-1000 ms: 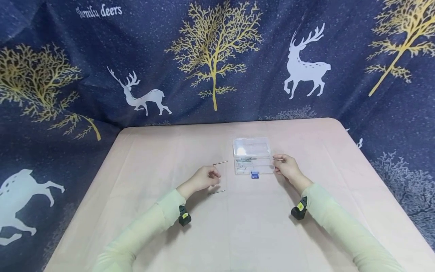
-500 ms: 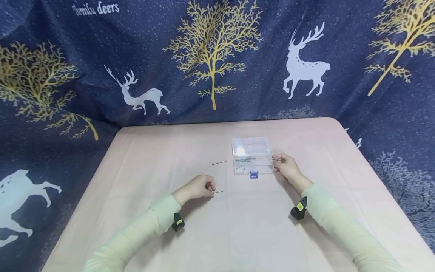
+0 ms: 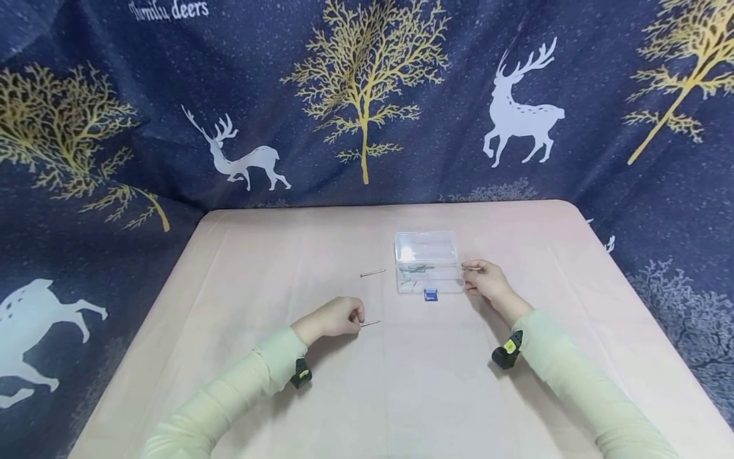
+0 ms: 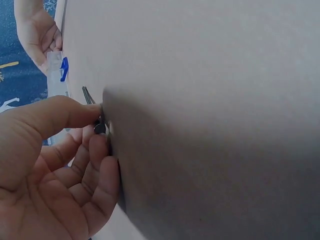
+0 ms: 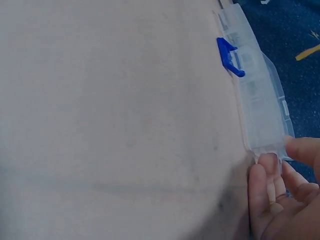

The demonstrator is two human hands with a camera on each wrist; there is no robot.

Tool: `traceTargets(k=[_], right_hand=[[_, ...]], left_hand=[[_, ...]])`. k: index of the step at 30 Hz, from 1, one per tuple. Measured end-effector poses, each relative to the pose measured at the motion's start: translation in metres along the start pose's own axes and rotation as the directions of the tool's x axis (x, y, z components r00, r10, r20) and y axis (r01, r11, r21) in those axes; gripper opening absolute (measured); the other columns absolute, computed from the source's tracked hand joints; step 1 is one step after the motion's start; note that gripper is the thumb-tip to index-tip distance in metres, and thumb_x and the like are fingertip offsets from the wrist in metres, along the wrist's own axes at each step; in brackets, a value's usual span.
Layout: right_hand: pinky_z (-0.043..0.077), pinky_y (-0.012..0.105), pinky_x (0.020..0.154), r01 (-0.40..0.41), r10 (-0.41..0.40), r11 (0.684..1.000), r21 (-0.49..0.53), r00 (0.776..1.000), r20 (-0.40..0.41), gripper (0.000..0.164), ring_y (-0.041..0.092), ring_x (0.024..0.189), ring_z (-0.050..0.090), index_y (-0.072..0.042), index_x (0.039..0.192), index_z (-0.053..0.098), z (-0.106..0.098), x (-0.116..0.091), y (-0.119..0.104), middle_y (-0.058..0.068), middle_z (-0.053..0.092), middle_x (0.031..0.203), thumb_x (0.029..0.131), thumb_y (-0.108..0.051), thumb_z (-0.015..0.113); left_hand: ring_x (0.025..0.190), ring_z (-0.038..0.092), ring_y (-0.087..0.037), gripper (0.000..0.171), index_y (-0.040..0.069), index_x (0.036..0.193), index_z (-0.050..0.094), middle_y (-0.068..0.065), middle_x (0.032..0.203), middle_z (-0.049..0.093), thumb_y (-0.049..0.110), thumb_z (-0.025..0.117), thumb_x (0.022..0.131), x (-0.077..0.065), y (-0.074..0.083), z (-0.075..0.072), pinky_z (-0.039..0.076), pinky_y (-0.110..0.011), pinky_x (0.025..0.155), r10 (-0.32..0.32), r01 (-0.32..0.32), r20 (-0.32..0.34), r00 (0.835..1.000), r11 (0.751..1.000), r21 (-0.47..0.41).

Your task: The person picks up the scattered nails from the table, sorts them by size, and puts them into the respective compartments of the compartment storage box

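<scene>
My left hand [image 3: 341,315] is low over the table and pinches a thin metal nail [image 3: 370,323] between thumb and fingertips. In the left wrist view the round head of the nail [image 4: 100,128] shows at the fingertips and its shank points away. A second nail [image 3: 373,273] lies farther back on the table. The clear plastic box [image 3: 430,287] stands open, its lid [image 3: 425,247] tipped back and a blue latch [image 3: 431,295] at the front. Several thin greenish and silvery pieces lie inside. My right hand [image 3: 487,284] grips the right end of the box, thumb on its edge.
A pale pink cloth covers the table [image 3: 447,382]. Behind it hangs a dark blue curtain [image 3: 321,153] with deer and trees, close to the table's far edge. Each wrist carries a small black camera [image 3: 301,373].
My left hand has come down from beside the farther nail to the nearer nail and taken it between thumb and fingers. My right hand keeps its place on the box.
</scene>
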State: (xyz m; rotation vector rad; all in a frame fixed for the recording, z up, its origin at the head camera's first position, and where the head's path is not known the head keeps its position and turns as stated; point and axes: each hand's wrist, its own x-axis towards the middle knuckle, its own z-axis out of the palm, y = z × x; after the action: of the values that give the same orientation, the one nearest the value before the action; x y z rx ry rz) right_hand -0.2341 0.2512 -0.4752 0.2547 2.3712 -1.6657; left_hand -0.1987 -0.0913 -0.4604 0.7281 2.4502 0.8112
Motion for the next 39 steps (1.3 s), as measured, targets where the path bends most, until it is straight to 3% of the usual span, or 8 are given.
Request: traceTargets(k=[6,12,21,26,33,39], right_hand=[[0.056,0.019,0.067,-0.024,0.024,1.000,-0.010,0.999,0.035,0.044,0.004,0.069,0.057,0.010,0.132,0.042,-0.003,0.003,0.001,0.006,0.061,0.092,0.094,-0.008,0.051],[0.058,0.022,0.072,-0.047,0.048,0.998,-0.031,0.998,0.046,0.045,0.003,0.071,0.060,0.008,0.134,0.043,-0.007,0.007,0.000,0.014,0.062,0.105,0.094,-0.010,0.053],[0.058,0.025,0.078,-0.076,0.079,0.997,-0.027,0.992,0.103,0.049,0.004,0.075,0.063,0.008,0.136,0.039,-0.010,0.008,-0.006,0.028,0.052,0.126,0.094,-0.011,0.054],[0.057,0.024,0.078,-0.110,0.109,0.994,0.001,0.988,0.112,0.050,0.004,0.075,0.063,0.008,0.137,0.038,-0.012,0.010,-0.004,0.024,0.056,0.121,0.093,-0.011,0.056],[0.058,0.026,0.079,-0.104,0.088,0.991,0.084,0.980,0.178,0.053,0.006,0.077,0.064,0.012,0.138,0.033,-0.016,0.011,-0.002,0.005,0.062,0.099,0.093,-0.004,0.055],[0.058,0.025,0.078,-0.111,0.092,0.990,0.093,0.979,0.184,0.053,0.006,0.077,0.064,0.012,0.137,0.033,-0.016,0.009,-0.004,0.003,0.063,0.096,0.092,-0.004,0.056]], left_hand=[[0.066,0.050,-0.008,0.014,0.000,0.093,0.061,-0.001,0.076,0.058,-0.002,0.060,0.079,-0.001,-0.002,0.000,0.045,-0.017,0.062,0.003,-0.002,0.016,1.000,0.999,-0.039],[0.062,0.051,-0.007,0.013,-0.004,0.095,0.062,-0.003,0.076,0.059,-0.001,0.057,0.083,-0.004,-0.003,-0.005,0.047,-0.016,0.057,0.035,-0.021,0.092,0.995,0.988,-0.155],[0.074,0.059,-0.011,0.015,-0.005,0.099,0.063,-0.013,0.090,0.066,0.000,0.057,0.087,-0.002,-0.009,-0.002,0.056,-0.024,0.070,0.039,0.030,0.174,0.984,0.927,-0.375],[0.077,0.058,-0.012,0.018,-0.006,0.103,0.060,-0.013,0.092,0.065,0.002,0.054,0.088,0.003,-0.008,-0.002,0.055,-0.025,0.071,0.034,0.032,0.148,0.988,0.908,-0.418],[0.079,0.061,-0.014,0.019,-0.004,0.104,0.060,-0.013,0.094,0.067,0.007,0.059,0.088,0.013,-0.002,-0.002,0.057,-0.029,0.070,-0.068,0.095,0.073,0.995,0.869,-0.486],[0.076,0.061,-0.014,0.022,-0.003,0.108,0.062,-0.012,0.093,0.067,0.009,0.061,0.089,0.022,0.005,-0.001,0.055,-0.027,0.066,-0.115,0.113,0.028,0.993,0.843,-0.526]])
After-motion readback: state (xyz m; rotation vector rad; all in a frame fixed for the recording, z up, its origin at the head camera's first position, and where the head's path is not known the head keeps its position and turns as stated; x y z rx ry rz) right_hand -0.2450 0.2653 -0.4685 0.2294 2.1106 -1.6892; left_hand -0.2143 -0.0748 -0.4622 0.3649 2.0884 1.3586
